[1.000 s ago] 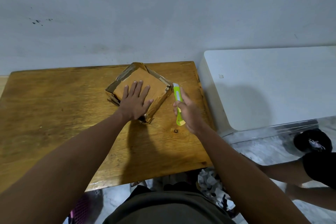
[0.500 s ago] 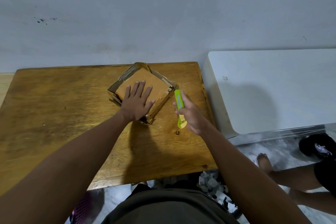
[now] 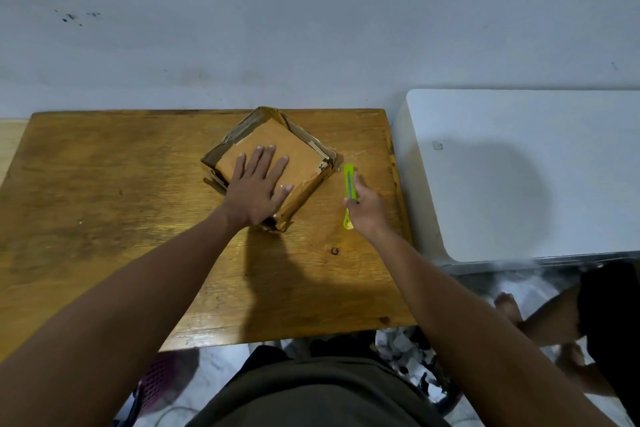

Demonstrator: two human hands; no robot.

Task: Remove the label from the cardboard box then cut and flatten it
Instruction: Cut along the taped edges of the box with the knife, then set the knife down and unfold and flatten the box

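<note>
Since a second ago our right hand (image 3: 367, 210), gripping the lime-green plastic box cutter (image 3: 350, 184), draws back from the squashed brown cardboard box (image 3: 277, 152); our left hand (image 3: 258, 189) presses flat, fingers spread, on it.

Left hand (image 3: 259, 187) flat, fingers spread; right hand (image 3: 367, 212) curled.

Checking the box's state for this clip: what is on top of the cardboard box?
The left hand lies flat, fingers spread, on the cardboard box. A small label scrap with printed digits shows near its right corner. Whatever lies beneath the palm is covered.
</note>
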